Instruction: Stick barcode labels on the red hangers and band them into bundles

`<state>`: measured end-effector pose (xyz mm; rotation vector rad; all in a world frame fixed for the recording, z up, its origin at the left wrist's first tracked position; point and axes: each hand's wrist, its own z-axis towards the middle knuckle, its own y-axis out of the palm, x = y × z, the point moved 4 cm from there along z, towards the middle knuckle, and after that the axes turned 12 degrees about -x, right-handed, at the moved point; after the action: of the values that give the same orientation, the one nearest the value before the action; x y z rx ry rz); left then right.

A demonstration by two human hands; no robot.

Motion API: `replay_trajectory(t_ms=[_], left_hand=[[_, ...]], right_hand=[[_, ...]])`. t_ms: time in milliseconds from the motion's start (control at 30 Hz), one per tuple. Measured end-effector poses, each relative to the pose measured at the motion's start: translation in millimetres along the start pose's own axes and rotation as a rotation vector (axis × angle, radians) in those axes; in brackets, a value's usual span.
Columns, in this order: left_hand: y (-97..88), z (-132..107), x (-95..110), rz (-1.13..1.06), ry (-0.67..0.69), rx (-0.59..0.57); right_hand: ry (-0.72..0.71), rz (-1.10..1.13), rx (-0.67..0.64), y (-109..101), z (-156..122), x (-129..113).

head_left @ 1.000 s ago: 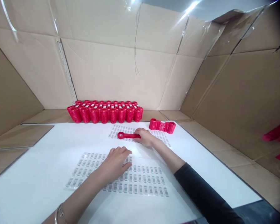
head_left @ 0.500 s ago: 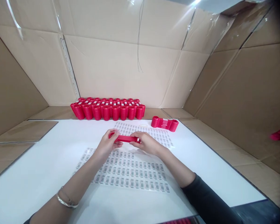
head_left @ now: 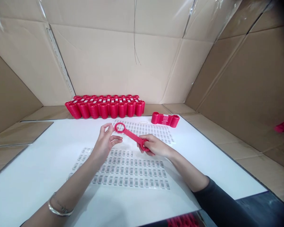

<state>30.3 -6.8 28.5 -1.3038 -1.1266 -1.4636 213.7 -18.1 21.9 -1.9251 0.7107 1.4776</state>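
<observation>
A flat red plastic wrench-like piece (head_left: 132, 135) with a ring at each end slants above the white table. My right hand (head_left: 153, 145) is closed around its lower right ring, hiding part of it. My left hand (head_left: 105, 140) is beside the upper left ring, with its fingers apart. Its thumb and forefinger come close to that ring's edge; whether they touch it I cannot make out. Below the hands lies a sheet of barcode labels (head_left: 130, 171). Another label sheet (head_left: 153, 130) is behind the held piece.
Stacks of the same red pieces (head_left: 104, 108) stand in a row at the back. A shorter stack (head_left: 165, 119) sits back right. Cardboard walls (head_left: 113, 63) enclose the white table (head_left: 38, 164). More red pieces (head_left: 183, 220) show at the bottom edge.
The red piece has turned from level and edge-on to slanted, its ring faces showing. My left hand has come off its end and spread its fingers. The view has shifted slightly.
</observation>
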Motion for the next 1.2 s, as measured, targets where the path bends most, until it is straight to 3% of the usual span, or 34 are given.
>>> replay_trajectory(t_ms=[67, 133, 200, 267, 333, 433, 600, 800, 933, 1033, 1200], left_hand=[[4.7, -4.2, 0.7, 0.325, 0.033, -0.072], [19.0, -11.8, -2.4, 0.756, 0.128, -0.305], [32.2, -21.0, -11.3, 1.046, 0.199, -0.516], [36.8, -24.9, -19.8, 1.182, 0.167, -0.572], [34.8, -23.0, -24.7, 1.248, 0.081, -0.521], [27.4, -16.7, -25.7, 1.242, -0.024, -0.427], [20.3, -13.3, -22.3, 1.171, -0.102, -0.395], [18.6, -16.1, -21.3, 1.152, -0.107, -0.384], [22.2, -15.8, -13.0, 1.125, 0.003, -0.433], [24.2, -15.7, -0.3, 1.005, 0.039, -0.444], [22.4, -15.3, 8.5, 0.600, -0.077, -0.317]], right_hand=[[-0.021, 0.040, 0.136, -1.9, -1.4, 3.2], [-0.026, 0.059, 0.220, -2.1, -3.3, 6.4], [-0.027, 0.077, 0.260, 0.2, -4.9, 9.0], [-0.029, 0.073, 0.263, 4.6, -5.4, 10.8], [-0.015, 0.038, 0.252, 9.4, -4.7, 13.2], [0.031, -0.020, 0.239, 14.3, -2.0, 18.7], [0.065, -0.070, 0.240, 15.2, 1.7, 25.3], [0.093, -0.119, 0.247, 13.1, 1.6, 26.1], [0.106, -0.159, 0.272, 11.1, 0.7, 25.8], [0.093, -0.198, 0.308, 10.1, -0.4, 25.2], [0.021, -0.291, 0.348, 14.1, -2.4, 21.2]])
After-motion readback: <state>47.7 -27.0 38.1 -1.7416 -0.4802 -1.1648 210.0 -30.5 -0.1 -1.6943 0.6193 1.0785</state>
